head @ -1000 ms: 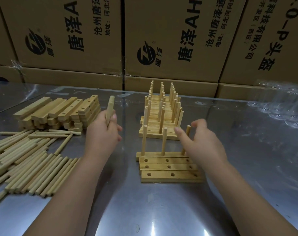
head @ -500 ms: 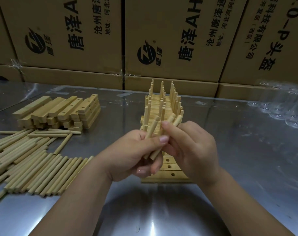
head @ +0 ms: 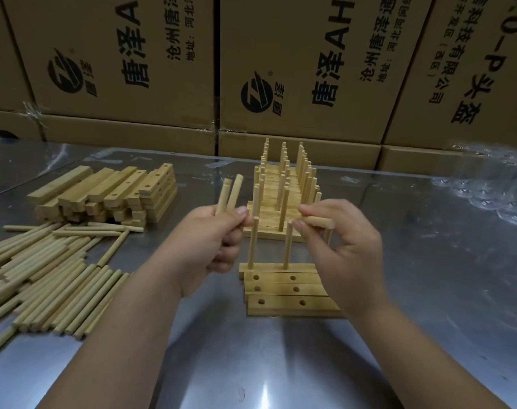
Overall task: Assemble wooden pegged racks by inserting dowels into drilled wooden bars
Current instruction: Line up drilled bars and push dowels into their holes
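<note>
Fingertips and thumb of the right hand (head: 348, 252) pinch a single dowel (head: 317, 222), which lies nearly level. The left hand (head: 204, 240) has its fingers curled round two dowels (head: 229, 196), their ends standing up and leaning right.

Below and between the hands, four bars (head: 280, 287) lie side by side on a table (head: 251, 364) of dull, scratched sheet metal that throws back a soft glare. The farthest bar carries upright pegs (head: 252, 240): two show plainly, a third is partly hidden by the right hand. The three nearer bars each show two round empty holes.

Behind them stand the finished racks (head: 283, 187) in a close row. To the left are a stack of drilled bars (head: 118, 196), square-edged pale wood, and a heap of loose dowels (head: 44, 270), smooth and round. Printed cardboard boxes (head: 310, 69) wall the back; clear plastic (head: 487, 190) lies crumpled at the right.
</note>
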